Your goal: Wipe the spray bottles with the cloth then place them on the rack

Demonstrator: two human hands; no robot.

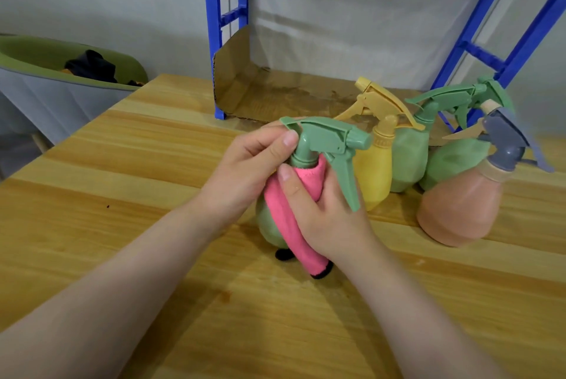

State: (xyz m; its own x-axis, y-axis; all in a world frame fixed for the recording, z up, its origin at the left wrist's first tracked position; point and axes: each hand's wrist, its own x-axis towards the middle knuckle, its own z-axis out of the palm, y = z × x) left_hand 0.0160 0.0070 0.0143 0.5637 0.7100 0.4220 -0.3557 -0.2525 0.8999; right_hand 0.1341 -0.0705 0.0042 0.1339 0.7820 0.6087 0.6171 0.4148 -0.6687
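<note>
Fingers of the left hand point(245, 170) curl around the neck of a green spray bottle point(318, 146), with the thumb pressed against the back of its spray head. Fingers of the right hand point(324, 213) close on a pink cloth point(284, 216) and press it against the shoulder and body of the same bottle; the thumb lies on top of the cloth, pointing up toward the neck. This bottle stands on the wooden table point(122, 195), near the middle of it, and its trigger hangs down on the right side, just beside the right hand. The cloth runs from the neck down to the table surface, and its lower end has a dark edge.

Behind this bottle and to its right stand other spray bottles, close together: a yellow bottle point(375, 170), a second green bottle point(409, 158), a third green bottle point(453, 161) and a pink bottle with a grey spray head point(459, 210). The pink one is the nearest to the right edge of the view.

At the far side of the table stands a blue rack point(214, 41). Its lowest shelf is covered with brown cardboard point(275, 94), and I see no bottle on it. At the far left there is a green and grey bin point(61, 84) with something dark inside.
</note>
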